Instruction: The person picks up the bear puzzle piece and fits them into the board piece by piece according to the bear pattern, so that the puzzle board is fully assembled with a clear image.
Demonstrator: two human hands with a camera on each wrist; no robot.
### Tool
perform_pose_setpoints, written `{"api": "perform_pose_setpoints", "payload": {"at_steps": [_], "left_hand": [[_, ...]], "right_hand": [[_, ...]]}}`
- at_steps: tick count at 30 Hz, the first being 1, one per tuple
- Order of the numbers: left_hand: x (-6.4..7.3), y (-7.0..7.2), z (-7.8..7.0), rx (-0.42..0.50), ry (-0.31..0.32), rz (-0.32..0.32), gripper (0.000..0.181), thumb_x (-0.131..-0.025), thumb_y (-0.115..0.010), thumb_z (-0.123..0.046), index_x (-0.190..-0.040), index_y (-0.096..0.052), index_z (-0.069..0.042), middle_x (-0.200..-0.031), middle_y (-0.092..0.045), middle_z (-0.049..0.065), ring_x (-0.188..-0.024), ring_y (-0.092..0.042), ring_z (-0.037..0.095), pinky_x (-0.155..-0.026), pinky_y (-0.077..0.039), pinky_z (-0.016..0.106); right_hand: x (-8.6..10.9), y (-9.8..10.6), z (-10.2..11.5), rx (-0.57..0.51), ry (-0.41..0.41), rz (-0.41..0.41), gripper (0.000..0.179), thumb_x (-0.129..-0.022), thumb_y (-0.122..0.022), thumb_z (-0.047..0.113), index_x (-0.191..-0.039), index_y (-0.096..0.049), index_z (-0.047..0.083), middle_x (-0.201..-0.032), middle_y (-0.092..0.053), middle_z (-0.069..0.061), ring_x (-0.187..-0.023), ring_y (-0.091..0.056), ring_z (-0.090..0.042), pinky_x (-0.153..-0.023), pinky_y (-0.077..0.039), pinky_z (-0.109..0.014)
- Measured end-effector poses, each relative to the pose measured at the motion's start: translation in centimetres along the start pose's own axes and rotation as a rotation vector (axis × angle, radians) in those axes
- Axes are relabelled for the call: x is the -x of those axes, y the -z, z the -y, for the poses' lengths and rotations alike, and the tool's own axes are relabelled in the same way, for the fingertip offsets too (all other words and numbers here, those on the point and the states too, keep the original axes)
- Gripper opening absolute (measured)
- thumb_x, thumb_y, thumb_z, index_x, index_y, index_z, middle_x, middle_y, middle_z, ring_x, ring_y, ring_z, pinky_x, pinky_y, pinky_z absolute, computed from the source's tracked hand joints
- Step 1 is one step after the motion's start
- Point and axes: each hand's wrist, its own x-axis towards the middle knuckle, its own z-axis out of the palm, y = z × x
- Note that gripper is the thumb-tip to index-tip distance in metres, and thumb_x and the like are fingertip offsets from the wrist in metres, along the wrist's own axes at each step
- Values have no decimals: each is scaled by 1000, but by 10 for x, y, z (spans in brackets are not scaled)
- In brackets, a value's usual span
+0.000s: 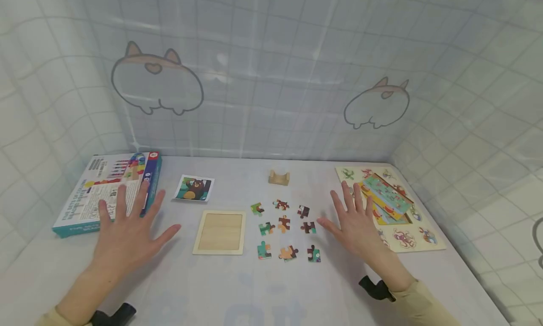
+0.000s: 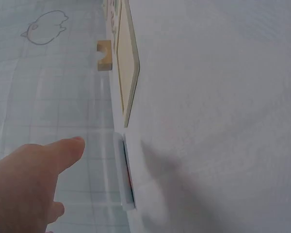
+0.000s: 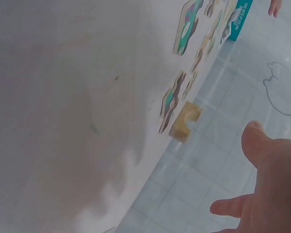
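Observation:
My left hand [image 1: 129, 234] hovers with fingers spread, between the boxed set and the wooden puzzle tray [image 1: 219, 254]. My right hand [image 1: 356, 224] is also spread in the air, just right of the jigsaw pieces, holding nothing. Several loose jigsaw pieces [image 1: 283, 224] lie face up in three rows, coloured green, brown and orange. The shallow square tray beside them has a bare wooden bottom. Behind it lies a picture card [image 1: 194, 189] showing a brown bear. In the left wrist view, the thumb [image 2: 68, 151] stands apart from the tray [image 2: 128, 68].
A small notched wooden block [image 1: 279, 178] stands at the back. On the left is a white and teal box [image 1: 76, 230]. An animal puzzle board [image 1: 432, 246] lies on the right, with colourful picture boards [image 1: 388, 199] on top. Tiled-pattern curtains enclose the table.

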Motion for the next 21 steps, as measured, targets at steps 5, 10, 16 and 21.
{"api": "perform_pose_setpoints", "payload": {"at_steps": [5,10,16,21], "left_hand": [[0,-4,-2,-14,-8,0,94,-86,-57,-71,-156,-30,-14,-166,-9,22,-149,6,54,-111,10,78],[-5,-9,-13,29,-56,22,96,-86,-58,-71,-155,-34,-9,-163,-19,24,-148,-6,55,-112,4,77],[-13,-9,-34,246,-125,254,105,-86,-58,-73,-154,-31,2,-160,-28,25,-148,-22,48,-118,-11,70],[-11,-19,-40,402,-156,393,109,-81,-63,-74,-155,-31,-1,-162,-29,20,-149,-24,44,-119,-19,64]], "right_hand": [[-3,-2,6,-9,8,14,86,-93,-61,57,-155,-33,5,-167,-7,-22,-153,4,-45,-116,-2,-74],[-6,-5,13,-40,47,1,82,-93,-63,53,-154,-36,5,-166,-14,-22,-153,-3,-45,-117,-4,-72],[-19,-11,36,-213,109,-56,70,-92,-70,43,-145,-49,3,-158,-36,-20,-148,-27,-42,-118,-16,-69],[-28,-17,56,-472,163,-88,53,-92,-74,26,-136,-58,1,-144,-54,-16,-133,-49,-35,-110,-41,-58]]}}
